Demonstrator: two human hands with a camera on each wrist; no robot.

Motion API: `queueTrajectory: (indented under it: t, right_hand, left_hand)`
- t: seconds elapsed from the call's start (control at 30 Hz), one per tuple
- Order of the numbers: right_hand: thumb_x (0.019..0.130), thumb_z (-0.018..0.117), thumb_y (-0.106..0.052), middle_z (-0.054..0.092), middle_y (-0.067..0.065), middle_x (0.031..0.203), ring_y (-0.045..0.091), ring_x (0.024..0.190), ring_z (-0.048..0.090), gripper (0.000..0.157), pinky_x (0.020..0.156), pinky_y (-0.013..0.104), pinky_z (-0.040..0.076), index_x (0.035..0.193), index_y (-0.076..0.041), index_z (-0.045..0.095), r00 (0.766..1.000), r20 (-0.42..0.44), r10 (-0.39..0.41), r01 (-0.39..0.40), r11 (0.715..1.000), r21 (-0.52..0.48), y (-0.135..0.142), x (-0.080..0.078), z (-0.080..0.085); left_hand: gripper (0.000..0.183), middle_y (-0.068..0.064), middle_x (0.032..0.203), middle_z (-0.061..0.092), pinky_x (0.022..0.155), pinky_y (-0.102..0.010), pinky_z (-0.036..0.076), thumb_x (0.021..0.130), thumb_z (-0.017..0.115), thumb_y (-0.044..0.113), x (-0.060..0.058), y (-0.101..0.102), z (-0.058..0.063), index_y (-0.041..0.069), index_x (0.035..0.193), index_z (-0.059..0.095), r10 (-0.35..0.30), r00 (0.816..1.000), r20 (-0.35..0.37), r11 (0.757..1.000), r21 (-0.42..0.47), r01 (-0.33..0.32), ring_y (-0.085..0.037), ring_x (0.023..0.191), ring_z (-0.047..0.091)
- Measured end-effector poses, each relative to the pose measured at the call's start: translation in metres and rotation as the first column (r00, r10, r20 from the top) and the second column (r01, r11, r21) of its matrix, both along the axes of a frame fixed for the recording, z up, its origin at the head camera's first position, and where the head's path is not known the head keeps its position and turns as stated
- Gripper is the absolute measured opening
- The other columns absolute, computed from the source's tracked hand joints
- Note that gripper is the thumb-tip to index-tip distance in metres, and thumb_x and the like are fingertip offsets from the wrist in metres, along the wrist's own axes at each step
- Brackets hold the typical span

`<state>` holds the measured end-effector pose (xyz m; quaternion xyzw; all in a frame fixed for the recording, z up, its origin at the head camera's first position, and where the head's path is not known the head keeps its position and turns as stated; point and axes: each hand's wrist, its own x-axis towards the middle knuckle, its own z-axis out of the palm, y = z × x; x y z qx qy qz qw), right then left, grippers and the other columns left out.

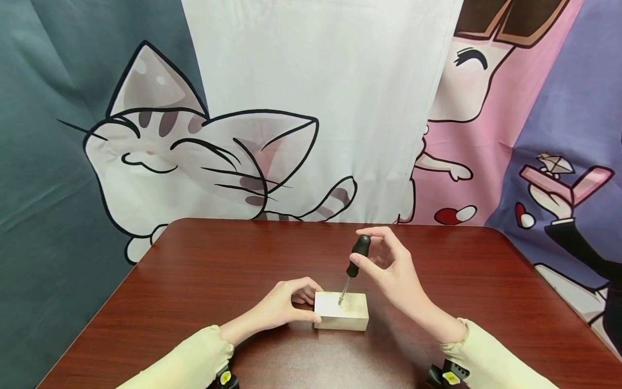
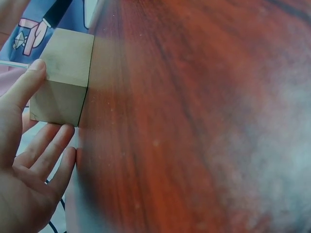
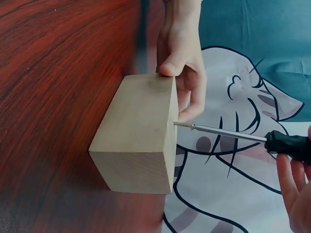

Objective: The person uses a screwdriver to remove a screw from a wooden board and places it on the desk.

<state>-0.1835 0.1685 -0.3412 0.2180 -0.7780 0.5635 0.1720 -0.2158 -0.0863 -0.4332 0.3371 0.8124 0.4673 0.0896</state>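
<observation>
Wooden block [image 1: 350, 312] on table [image 1: 218, 270], left hand [image 1: 279, 308] gripping its left end; right hand [image 1: 396, 275] pinching screwdriver [image 1: 360, 253], tip at screw [image 3: 184, 125] on top face. Block judged stiff, light; best held by ends.

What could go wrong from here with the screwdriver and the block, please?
The screwdriver seems to lean, so it might slip off the screw. The left hand grips only one end of the block, so the block could twist on the table.
</observation>
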Motion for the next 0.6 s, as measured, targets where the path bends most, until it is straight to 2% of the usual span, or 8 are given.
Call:
queueTrajectory:
  t: [0.1, 0.23, 0.33, 0.43, 0.5, 0.6]
  right_hand:
    - [0.088, 0.074, -0.011, 0.069, 0.002, 0.097, 0.012, 0.085, 0.072, 0.044, 0.074, 0.025, 0.058, 0.127, -0.023, 0.058, 1.000, -0.013, 0.023, -0.023, 0.999, 0.023, 0.0011, 0.0004, 0.0016]
    - [0.092, 0.069, -0.009, 0.070, 0.003, 0.110, 0.010, 0.097, 0.071, 0.049, 0.086, 0.022, 0.056, 0.136, -0.024, 0.054, 0.996, -0.043, 0.075, -0.073, 0.996, 0.054, 0.0022, 0.0005, 0.0016]
    - [0.096, 0.061, -0.004, 0.068, 0.006, 0.119, 0.012, 0.105, 0.070, 0.051, 0.093, 0.023, 0.054, 0.142, -0.021, 0.048, 0.989, -0.053, 0.139, -0.137, 0.990, 0.038, 0.0010, -0.0001, 0.0005]
    - [0.097, 0.056, 0.001, 0.067, 0.007, 0.122, 0.014, 0.109, 0.069, 0.047, 0.095, 0.025, 0.054, 0.139, -0.016, 0.046, 0.983, -0.061, 0.171, -0.171, 0.985, 0.003, -0.0020, -0.0010, -0.0011]
    - [0.096, 0.059, 0.000, 0.066, 0.004, 0.122, 0.012, 0.108, 0.068, 0.043, 0.092, 0.023, 0.055, 0.135, -0.015, 0.049, 0.988, -0.074, 0.136, -0.136, 0.991, -0.001, -0.0043, -0.0015, -0.0025]
    - [0.091, 0.068, -0.004, 0.066, 0.000, 0.113, 0.010, 0.093, 0.068, 0.043, 0.078, 0.022, 0.056, 0.130, -0.014, 0.053, 0.996, -0.082, 0.037, -0.037, 0.999, -0.003, -0.0066, -0.0022, -0.0046]
  left_hand:
    - [0.043, 0.002, 0.097, 0.072, 0.085, -0.026, 0.057, 0.077, 0.085, 0.033, -0.0002, -0.0008, -0.0007, 0.023, 0.114, 0.065, 0.000, 1.000, -0.007, 1.000, 0.000, 0.000, -0.012, 0.092, 0.070]
    - [0.042, 0.000, 0.097, 0.073, 0.085, -0.028, 0.058, 0.078, 0.085, 0.033, -0.0003, -0.0012, -0.0014, 0.022, 0.114, 0.065, -0.003, 1.000, -0.010, 1.000, 0.004, 0.003, -0.013, 0.093, 0.070]
    - [0.042, -0.001, 0.098, 0.073, 0.085, -0.029, 0.058, 0.078, 0.085, 0.032, 0.0006, -0.0012, -0.0003, 0.021, 0.114, 0.065, -0.002, 1.000, -0.007, 1.000, 0.006, 0.002, -0.014, 0.093, 0.070]
    - [0.043, -0.001, 0.098, 0.073, 0.085, -0.031, 0.058, 0.078, 0.085, 0.032, 0.0014, -0.0010, 0.0008, 0.021, 0.114, 0.066, 0.000, 1.000, -0.007, 1.000, 0.011, 0.000, -0.015, 0.093, 0.070]
    - [0.043, -0.001, 0.098, 0.073, 0.085, -0.031, 0.058, 0.078, 0.085, 0.031, 0.0019, -0.0009, 0.0011, 0.020, 0.114, 0.066, 0.001, 1.000, -0.005, 1.000, 0.014, -0.001, -0.017, 0.093, 0.070]
    - [0.043, -0.002, 0.099, 0.072, 0.085, -0.033, 0.058, 0.078, 0.085, 0.031, 0.0019, -0.0006, 0.0011, 0.020, 0.115, 0.066, -0.003, 1.000, 0.000, 1.000, 0.022, 0.003, -0.019, 0.094, 0.070]
